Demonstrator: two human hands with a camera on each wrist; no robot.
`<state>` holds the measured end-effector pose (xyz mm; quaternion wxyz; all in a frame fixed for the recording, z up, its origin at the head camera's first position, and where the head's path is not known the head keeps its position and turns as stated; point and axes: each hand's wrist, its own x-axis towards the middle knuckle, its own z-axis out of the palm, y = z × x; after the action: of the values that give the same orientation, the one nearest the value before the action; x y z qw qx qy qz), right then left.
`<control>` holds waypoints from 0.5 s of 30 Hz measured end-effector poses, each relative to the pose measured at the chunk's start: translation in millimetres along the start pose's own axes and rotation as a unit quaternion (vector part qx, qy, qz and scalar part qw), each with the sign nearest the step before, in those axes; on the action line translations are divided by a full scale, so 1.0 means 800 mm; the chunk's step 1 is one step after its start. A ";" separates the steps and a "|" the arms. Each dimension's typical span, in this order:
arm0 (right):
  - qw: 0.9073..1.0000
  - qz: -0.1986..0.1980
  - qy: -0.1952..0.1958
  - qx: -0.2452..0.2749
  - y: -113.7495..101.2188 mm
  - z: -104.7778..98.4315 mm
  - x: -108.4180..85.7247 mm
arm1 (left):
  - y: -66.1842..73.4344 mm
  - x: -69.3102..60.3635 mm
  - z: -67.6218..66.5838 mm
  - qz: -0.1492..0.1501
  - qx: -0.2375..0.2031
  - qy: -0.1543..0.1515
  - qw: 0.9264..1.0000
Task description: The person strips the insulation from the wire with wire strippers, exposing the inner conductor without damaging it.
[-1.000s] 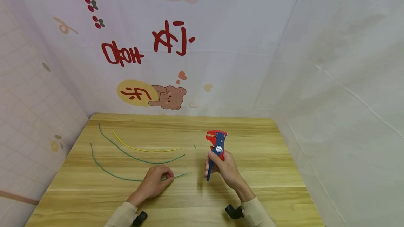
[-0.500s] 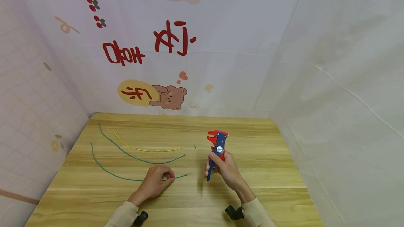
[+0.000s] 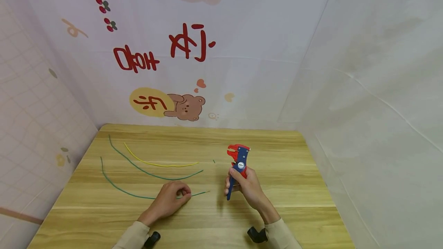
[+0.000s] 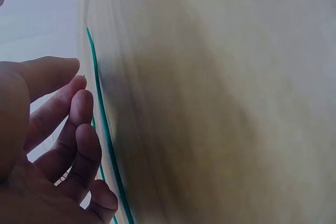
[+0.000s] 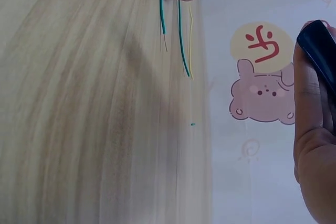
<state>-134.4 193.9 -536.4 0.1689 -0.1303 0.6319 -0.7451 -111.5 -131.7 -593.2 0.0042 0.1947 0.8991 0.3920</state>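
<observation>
My left hand (image 3: pixel 167 201) hovers low over the nearest green wire (image 3: pixel 129 194), thumb and forefinger tips almost meeting. In the left wrist view, its loosely curled fingers (image 4: pixel 81 106) hold nothing and stand beside a green wire (image 4: pixel 108 140). Thin bare strands (image 5: pixel 166 44) stick out of that wire's right end. My right hand (image 3: pixel 252 189) grips a red and blue wire stripper (image 3: pixel 238 160) by the handles, its red jaws pointing left. A dark handle (image 5: pixel 319 51) of it shows in the right wrist view. Part of the nearest wire is hidden by my left hand.
A second green wire (image 3: pixel 149 173) and a yellow wire (image 3: pixel 160 165) curve across the back left of the wooden table (image 3: pixel 294 210). One short green scrap (image 3: pixel 214 161) lies left of the stripper. Printed cloth walls (image 3: pixel 249 87) stand behind and at both sides.
The nearest wire's bare end shows clearly again after being faint half a second ago. Both hands and the stripper have hardly moved.
</observation>
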 end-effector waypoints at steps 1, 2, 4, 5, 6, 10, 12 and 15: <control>1.000 0.001 0.000 -0.001 0.000 0.000 0.000 | -0.001 0.001 -0.001 -0.001 -0.005 0.001 1.000; 1.000 0.001 -0.001 -0.002 0.001 0.000 -0.001 | -0.002 0.001 -0.003 -0.001 -0.007 0.002 1.000; 1.000 0.000 -0.003 -0.003 0.001 0.000 -0.001 | -0.003 0.003 -0.006 -0.004 -0.009 0.009 1.000; 1.000 -0.002 -0.004 -0.003 0.002 0.000 -0.001 | -0.004 0.004 -0.007 -0.008 -0.008 0.011 1.000; 1.000 -0.002 -0.004 -0.004 0.002 -0.001 -0.002 | -0.005 0.005 -0.009 -0.012 -0.007 0.013 1.000; 1.000 -0.002 -0.003 -0.001 0.003 -0.001 -0.002 | -0.008 0.008 -0.015 -0.032 -0.007 0.016 0.999; 1.000 -0.002 -0.003 -0.003 0.003 -0.002 -0.003 | -0.008 0.009 -0.019 -0.037 -0.007 0.018 0.999; 1.000 -0.002 -0.006 -0.006 0.003 -0.003 -0.002 | -0.010 0.013 -0.022 -0.030 -0.003 0.030 0.999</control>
<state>-133.4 196.2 -539.1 0.1702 -0.1370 0.6348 -0.7412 -126.5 -145.8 -585.1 -0.0106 0.1560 0.9030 0.4001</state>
